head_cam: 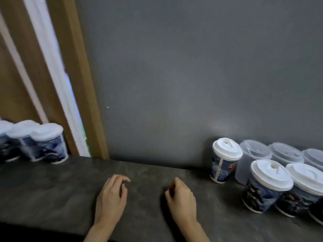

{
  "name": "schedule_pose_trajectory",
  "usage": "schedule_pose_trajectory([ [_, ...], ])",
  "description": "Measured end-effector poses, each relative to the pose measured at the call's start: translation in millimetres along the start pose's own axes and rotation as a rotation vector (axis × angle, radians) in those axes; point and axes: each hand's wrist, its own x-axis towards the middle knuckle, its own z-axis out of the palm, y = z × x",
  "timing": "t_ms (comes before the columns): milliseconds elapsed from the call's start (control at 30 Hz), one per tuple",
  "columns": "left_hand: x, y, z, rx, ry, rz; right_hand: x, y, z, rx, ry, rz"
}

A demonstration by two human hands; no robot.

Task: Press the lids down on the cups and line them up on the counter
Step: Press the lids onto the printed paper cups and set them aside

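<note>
Fingers (122,182) of both hands are hanging loosely curled, holding nothing, over the desk (52,186). Finished cups (50,145) are lining up left of the hands; next, fetching the nearest lidded cup (224,163) rightward.

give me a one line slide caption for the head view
Both hands, left and right, hover empty over the counter between lidded cups at left and more cups at right.
</note>
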Motion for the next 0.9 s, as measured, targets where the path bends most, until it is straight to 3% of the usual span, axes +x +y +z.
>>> schedule_pose_trajectory([
  [167, -16.1, -92.3, -79.7, -0.004, -0.051, -0.271, -4.6, -92.2, 65.8, 0.102, -0.098, -0.107],
  [367, -0.2, -187.3, -147.9, -0.074, 0.068, -0.368, 0.3, -187.7, 131.6, 0.146, -0.176, -0.227],
  [433, 23.0, -203.3, -161.8, -0.090, 0.150, -0.347, 7.0, -205.3, 144.3, 0.140, -0.185, -0.262],
  [533, 76.9, -209.6, -181.1, -0.002, 0.217, -0.164, 18.9, -218.5, 156.2, 0.114, -0.177, -0.257],
  [633, 131.5, -205.8, -188.6, 0.139, 0.166, -0.047, 26.8, -221.1, 159.1, 0.129, -0.134, -0.182],
  [767, 156.9, -212.1, -162.7, 0.077, 0.004, -0.128, 32.4, -217.3, 161.9, 0.200, -0.105, -0.096],
  [900, 148.2, -217.5, -134.7, 0.011, 0.135, -0.104, 37.2, -212.2, 167.8, 0.197, -0.130, -0.087],
])
